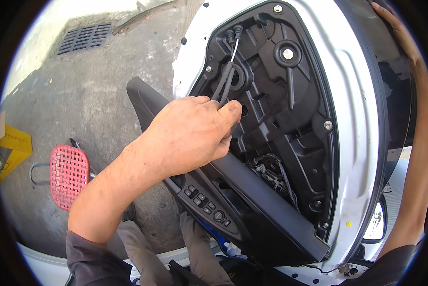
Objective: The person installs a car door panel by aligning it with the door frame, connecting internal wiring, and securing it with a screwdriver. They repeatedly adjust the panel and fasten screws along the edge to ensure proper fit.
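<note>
My left hand (195, 128) is closed around two dark-sleeved cables (225, 83), in front of the car door's bare inner side. A thin pale length (234, 50) links them to the rubber grommets at the door's far end. A small red bit shows beside the fingers, too hidden to name. Below the hand, the black door trim panel (266, 200) with its window switches (205, 204) stands tilted away from the white door (357, 143). At the far right my right hand (402, 31) lies with fingers stretched along the dark window glass (383, 57), partly cut off by the picture's rim.
A red woven stool (70, 177) stands on the concrete floor at left, near a yellow box (16, 145). A drain grate (84, 39) is set in the floor farther off. The side mirror (376, 221) sits beyond the door at lower right.
</note>
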Motion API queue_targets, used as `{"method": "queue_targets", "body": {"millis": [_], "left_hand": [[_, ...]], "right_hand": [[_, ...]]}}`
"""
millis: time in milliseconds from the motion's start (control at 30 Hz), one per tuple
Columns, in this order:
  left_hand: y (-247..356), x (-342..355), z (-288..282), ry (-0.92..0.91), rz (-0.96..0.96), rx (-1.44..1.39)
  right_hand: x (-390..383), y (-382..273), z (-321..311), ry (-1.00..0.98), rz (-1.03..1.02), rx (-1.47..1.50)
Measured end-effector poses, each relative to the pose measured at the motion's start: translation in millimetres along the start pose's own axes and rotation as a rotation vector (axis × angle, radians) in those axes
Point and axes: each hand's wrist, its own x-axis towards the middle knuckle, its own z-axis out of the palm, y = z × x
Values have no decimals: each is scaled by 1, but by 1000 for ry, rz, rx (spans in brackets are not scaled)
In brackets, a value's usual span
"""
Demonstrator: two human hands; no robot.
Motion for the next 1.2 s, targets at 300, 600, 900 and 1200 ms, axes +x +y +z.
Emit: {"method": "queue_targets", "body": {"millis": [300, 600, 900, 1200], "left_hand": [[5, -18, -43, 118, -11, -43], [9, -43, -46, 217, -150, -88], [-6, -71, -72, 405, -195, -284], [-53, -68, -104, 459, -534, -1218]], "right_hand": [[16, 48, -13, -65, 101, -155], [6, 40, 0, 87, -14, -180], [3, 40, 7, -11, 66, -56], [-12, 3, 4, -178, 164, 385]]}}
